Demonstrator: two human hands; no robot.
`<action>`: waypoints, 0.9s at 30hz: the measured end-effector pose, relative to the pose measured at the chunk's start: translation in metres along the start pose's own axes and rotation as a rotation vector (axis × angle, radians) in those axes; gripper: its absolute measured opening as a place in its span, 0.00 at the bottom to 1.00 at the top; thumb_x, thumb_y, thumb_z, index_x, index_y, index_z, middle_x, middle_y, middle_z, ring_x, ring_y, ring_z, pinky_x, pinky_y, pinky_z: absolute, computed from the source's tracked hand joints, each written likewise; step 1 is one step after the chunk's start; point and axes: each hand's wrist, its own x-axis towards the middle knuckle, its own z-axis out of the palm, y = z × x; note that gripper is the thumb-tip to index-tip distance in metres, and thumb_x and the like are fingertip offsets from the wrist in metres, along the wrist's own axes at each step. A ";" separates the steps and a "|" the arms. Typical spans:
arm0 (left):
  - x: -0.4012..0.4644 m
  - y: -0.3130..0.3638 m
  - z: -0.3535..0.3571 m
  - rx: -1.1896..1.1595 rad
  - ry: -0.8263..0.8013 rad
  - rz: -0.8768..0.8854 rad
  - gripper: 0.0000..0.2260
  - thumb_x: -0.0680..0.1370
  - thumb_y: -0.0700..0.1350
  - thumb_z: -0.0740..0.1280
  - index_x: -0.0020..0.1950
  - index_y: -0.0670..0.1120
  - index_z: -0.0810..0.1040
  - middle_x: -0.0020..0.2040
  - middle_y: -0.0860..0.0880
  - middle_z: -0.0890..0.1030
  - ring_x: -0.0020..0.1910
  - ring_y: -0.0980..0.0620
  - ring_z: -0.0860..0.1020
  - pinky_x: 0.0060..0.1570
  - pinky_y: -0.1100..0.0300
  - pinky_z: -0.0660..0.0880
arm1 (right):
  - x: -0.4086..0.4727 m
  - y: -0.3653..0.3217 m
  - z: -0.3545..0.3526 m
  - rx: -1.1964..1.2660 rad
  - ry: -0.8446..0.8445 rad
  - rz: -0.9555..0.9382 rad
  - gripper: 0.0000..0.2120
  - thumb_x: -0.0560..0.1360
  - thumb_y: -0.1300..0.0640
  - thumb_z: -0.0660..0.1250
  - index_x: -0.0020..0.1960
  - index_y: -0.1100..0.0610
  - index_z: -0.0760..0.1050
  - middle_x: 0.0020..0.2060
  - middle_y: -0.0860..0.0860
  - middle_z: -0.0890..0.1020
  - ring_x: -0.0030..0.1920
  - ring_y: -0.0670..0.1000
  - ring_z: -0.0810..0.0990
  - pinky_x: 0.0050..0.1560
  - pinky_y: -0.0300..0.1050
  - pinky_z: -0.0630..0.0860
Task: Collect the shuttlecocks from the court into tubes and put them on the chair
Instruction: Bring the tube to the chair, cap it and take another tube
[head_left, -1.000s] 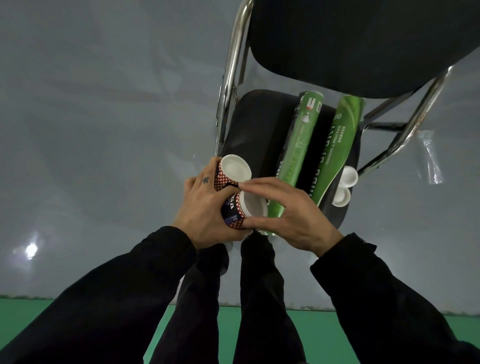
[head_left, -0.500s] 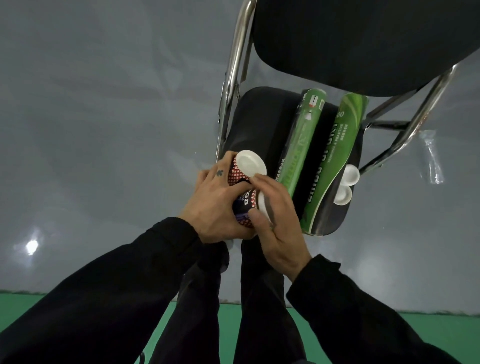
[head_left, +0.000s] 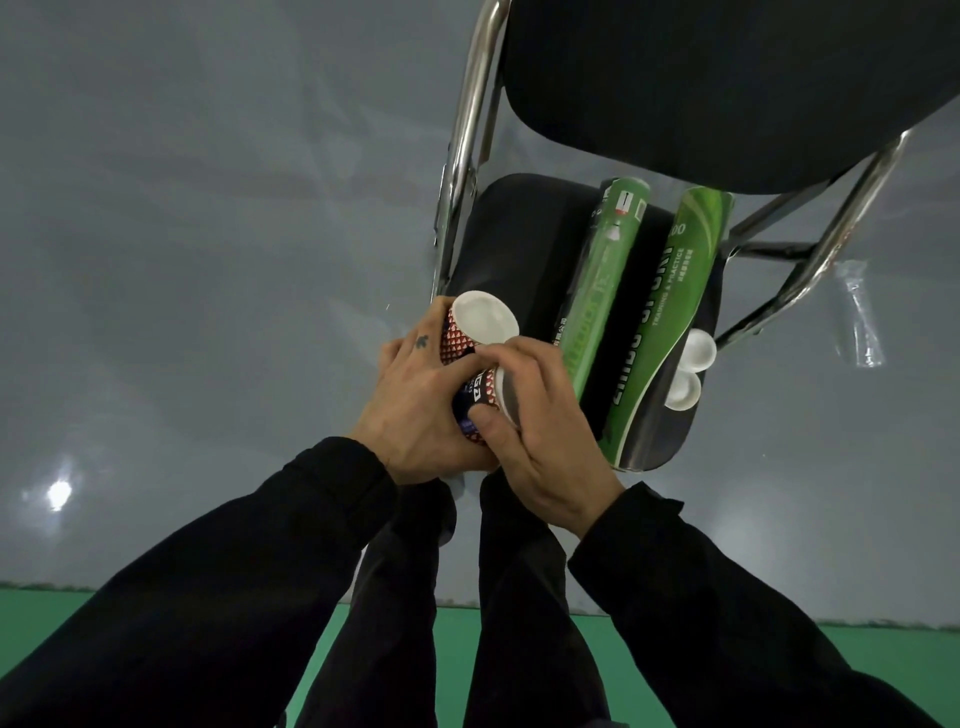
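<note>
Left hand (head_left: 415, 400) grips two red-patterned white-capped cardboard tubes (head_left: 470, 353) at the left front of the black padded chrome-framed chair (head_left: 519, 244); right hand (head_left: 540, 431) curls round the nearer one. Two green tubes (head_left: 660, 332) lie on the seat, right of them.

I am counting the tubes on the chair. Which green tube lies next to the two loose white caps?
The right green tube, printed with large white letters. The caps sit at its right side; the left green tube has none beside it.

Both hands (head_left: 488, 410) grip 2 capped tubes (head_left: 467, 353) over the chair (head_left: 519, 244).
</note>
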 end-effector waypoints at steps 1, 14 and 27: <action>0.000 0.000 0.001 0.000 0.005 0.000 0.38 0.63 0.70 0.70 0.71 0.64 0.68 0.80 0.43 0.58 0.78 0.41 0.61 0.74 0.41 0.60 | -0.001 0.000 0.001 0.022 0.004 -0.009 0.24 0.81 0.45 0.58 0.74 0.55 0.66 0.68 0.50 0.67 0.69 0.50 0.69 0.70 0.52 0.70; -0.001 -0.007 0.000 0.068 0.080 -0.021 0.33 0.63 0.70 0.71 0.66 0.60 0.78 0.78 0.41 0.62 0.76 0.40 0.64 0.69 0.40 0.64 | 0.001 -0.007 -0.002 0.261 -0.035 0.190 0.30 0.80 0.46 0.63 0.79 0.52 0.63 0.75 0.41 0.66 0.76 0.38 0.62 0.76 0.39 0.63; 0.002 0.003 0.003 0.179 0.270 -0.015 0.28 0.69 0.66 0.67 0.63 0.53 0.82 0.77 0.37 0.65 0.75 0.36 0.66 0.65 0.43 0.64 | 0.010 -0.015 0.010 0.060 0.149 0.089 0.26 0.82 0.50 0.60 0.78 0.56 0.65 0.77 0.49 0.69 0.76 0.43 0.65 0.76 0.43 0.64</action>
